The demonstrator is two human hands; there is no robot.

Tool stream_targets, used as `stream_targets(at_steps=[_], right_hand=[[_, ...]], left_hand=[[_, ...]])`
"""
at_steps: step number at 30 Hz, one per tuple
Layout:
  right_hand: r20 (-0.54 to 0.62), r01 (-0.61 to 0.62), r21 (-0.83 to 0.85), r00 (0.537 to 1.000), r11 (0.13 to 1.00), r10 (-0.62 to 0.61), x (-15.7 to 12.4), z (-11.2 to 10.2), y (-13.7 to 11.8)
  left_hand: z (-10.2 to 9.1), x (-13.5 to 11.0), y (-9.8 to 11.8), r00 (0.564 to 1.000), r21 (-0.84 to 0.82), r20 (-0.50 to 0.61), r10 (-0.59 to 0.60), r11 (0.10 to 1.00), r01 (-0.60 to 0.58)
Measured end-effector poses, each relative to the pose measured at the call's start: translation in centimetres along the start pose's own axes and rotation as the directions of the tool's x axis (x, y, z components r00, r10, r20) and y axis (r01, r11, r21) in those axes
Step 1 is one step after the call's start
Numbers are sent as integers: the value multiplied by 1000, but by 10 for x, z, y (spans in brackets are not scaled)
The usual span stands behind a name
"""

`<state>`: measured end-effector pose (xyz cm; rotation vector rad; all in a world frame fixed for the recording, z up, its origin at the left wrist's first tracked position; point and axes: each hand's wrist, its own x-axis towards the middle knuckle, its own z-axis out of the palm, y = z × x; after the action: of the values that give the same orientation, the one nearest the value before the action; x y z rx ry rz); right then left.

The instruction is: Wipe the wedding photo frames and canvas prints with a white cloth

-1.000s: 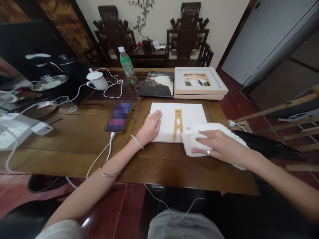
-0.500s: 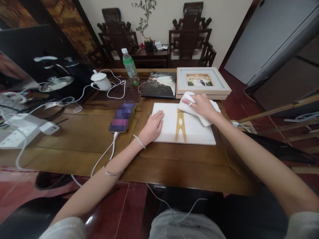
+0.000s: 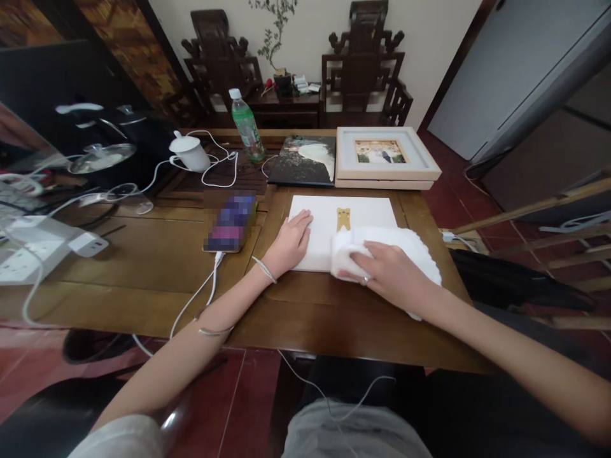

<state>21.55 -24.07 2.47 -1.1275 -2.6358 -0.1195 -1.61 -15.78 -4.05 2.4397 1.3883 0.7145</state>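
A flat white board [image 3: 321, 216] lies on the wooden table in front of me. My left hand [image 3: 292, 242] rests flat on its left edge, fingers stretched out. Bunched in my right hand [image 3: 389, 273] is a white cloth [image 3: 415, 245], pressed over the board's near right part and spilling past its edge onto the table. A gold-coloured piece [image 3: 343, 218] sits at the middle of the board. Only its upper end shows; the cloth covers the lower part.
Behind the board are a framed picture [image 3: 389, 175] and a dark photo panel [image 3: 296, 165]. To the left lie a phone [image 3: 229, 229] on a charging cable, a lidded white cup [image 3: 189, 154], a green-labelled bottle [image 3: 247, 127] and a power strip [image 3: 28, 251].
My right hand has drawn the cloth from the board's far edge down to its near edge, covering the gold piece's lower part. My left hand has stayed in place.
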Motion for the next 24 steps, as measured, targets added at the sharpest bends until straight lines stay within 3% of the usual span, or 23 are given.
stream_targets(at_steps=[3,5,11,15,19,24], right_hand=[[13,31,7,999,999,-32,-8,-3,-8],[27,-13,-22,1000,1000,14,-1,-1,-2],[31,-285,-158,956,945,293,58,17,45],[-16,-376,-163,925,912,379,96,26,65],[20,-301,-164,951,940,308,104,26,57],[149,-108,-132,981,985,128,72,15,17]], left_hand=[[0,0,0,1000,-4,1,2,1000,-2],[0,0,0,1000,-6,1,4,1000,-4],[0,0,-1,1000,-18,-12,16,1000,-16],[1,0,-2,1000,-23,-17,25,999,-25],[0,0,-3,999,-12,-20,25,1000,-26],[-1,1,-1,999,-20,-1,35,999,-35]])
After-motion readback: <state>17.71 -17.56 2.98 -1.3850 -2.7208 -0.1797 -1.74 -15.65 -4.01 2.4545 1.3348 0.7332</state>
